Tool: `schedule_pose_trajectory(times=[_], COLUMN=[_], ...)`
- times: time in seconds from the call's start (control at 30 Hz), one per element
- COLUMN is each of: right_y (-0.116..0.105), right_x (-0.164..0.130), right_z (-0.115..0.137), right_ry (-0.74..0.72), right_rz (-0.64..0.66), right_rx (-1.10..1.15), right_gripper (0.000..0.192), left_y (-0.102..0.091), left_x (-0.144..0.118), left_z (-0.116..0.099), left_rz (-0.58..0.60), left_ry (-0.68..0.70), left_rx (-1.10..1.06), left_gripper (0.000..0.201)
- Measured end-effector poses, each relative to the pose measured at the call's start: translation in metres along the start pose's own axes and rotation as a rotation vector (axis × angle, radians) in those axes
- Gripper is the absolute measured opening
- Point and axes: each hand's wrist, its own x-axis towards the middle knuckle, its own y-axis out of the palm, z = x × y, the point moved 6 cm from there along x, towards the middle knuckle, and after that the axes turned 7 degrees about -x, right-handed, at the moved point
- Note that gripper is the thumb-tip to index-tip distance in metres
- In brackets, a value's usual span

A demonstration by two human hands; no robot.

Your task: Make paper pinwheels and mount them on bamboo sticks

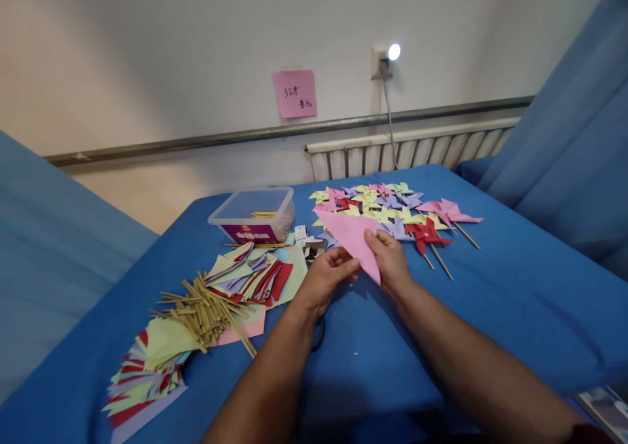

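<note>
While pinched at its lower edges above the blue table (490, 313), pink folded paper (350, 235) held up as a triangle between both hands. Left hand (324, 277) closed lightly, thumb on top and fingers curled beneath the near corner; right hand (390, 261) gripping the right edge the same way, fingers partly closed, nothing else held. Judged from the fold: best done by keeping the edges flush and pressing the crease flat before letting go, with both thumbs steadying the sheet so that it does not slip.

Left of the forearms, fanned stacks of cut coloured paper (147, 365) and a loose bundle of wooden sticks (206, 310). Farther on, more cut sheets (255, 274), then a clear plastic box (255, 214) with a few sticks inside. Just beyond the hands, a spread of finished pinwheels (387, 205) on sticks. At the back, a radiator (407, 150), a pink note (294, 93) on the wall and a small lit lamp (392, 53).
</note>
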Motion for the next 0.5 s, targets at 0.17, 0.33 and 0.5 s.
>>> schedule_pose_trajectory(times=[0.17, 0.33, 0.5], right_y=[-0.004, -0.004, -0.009], right_x=[-0.005, -0.006, -0.002], right_z=[0.020, 0.024, 0.019], right_ry=[-0.311, -0.305, -0.283], right_rz=[-0.161, -0.195, -0.226], right_rx=[-0.331, -0.374, -0.397], right_gripper=[0.039, 0.038, 0.039], left_y=[0.005, 0.003, 0.001], left_x=[0.004, 0.004, 0.002], left_z=[0.023, 0.031, 0.029], left_rz=[-0.029, -0.061, -0.049], left_ry=[-0.074, -0.143, -0.203], left_rx=[0.048, 0.074, 0.098], left_gripper=[0.034, 0.030, 0.028])
